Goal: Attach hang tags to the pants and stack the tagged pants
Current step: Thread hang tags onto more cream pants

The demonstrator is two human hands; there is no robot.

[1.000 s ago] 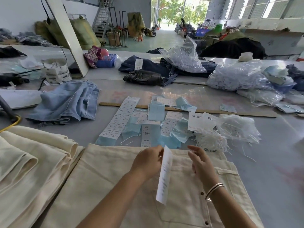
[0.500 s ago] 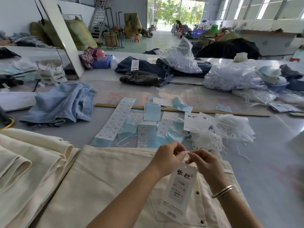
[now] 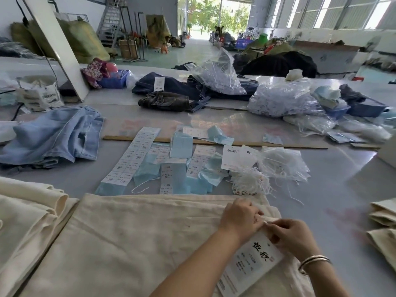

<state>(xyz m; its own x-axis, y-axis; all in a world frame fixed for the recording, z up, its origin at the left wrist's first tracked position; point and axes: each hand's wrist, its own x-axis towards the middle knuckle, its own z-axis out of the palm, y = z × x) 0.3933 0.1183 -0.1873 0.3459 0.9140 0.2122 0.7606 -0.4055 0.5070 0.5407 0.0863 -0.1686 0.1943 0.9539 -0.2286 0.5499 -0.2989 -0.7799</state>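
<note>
At the near edge of the grey worktable (image 3: 321, 189), right under the camera, I've got a pair of cream cotton-twill pants (image 3: 132, 239) laid flat, and both hands are bunched together at what looks like the waistband corner on the right side. My left hand (image 3: 240, 217) has its fingers curled down onto the fabric edge, pinching at the top of the white rectangular card hang tag with black brush lettering (image 3: 252, 262), and my right hand (image 3: 293, 236) is curled in tight too, pinching at that same top end where the string would be. I honestly can't make out the string itself, it's hidden between the fingers. The tag lies flat on the pants, slanting toward me. Handling-wise, I'd say the tag is light and stiffish but easy to crease, so holding it by the top near the hole seems smartest. The pants look soft, floppy and a bit heavy, not slippery; I'd grab them by the waistband or a folded edge and lift with both hands or they'll just sag out of shape. To my left sits a pile of folded cream pants (image 3: 27, 215), and beyond the pants there's a fluffy heap of white tag strings (image 3: 250, 181) next to spare white hang tags (image 3: 235, 157).
</note>
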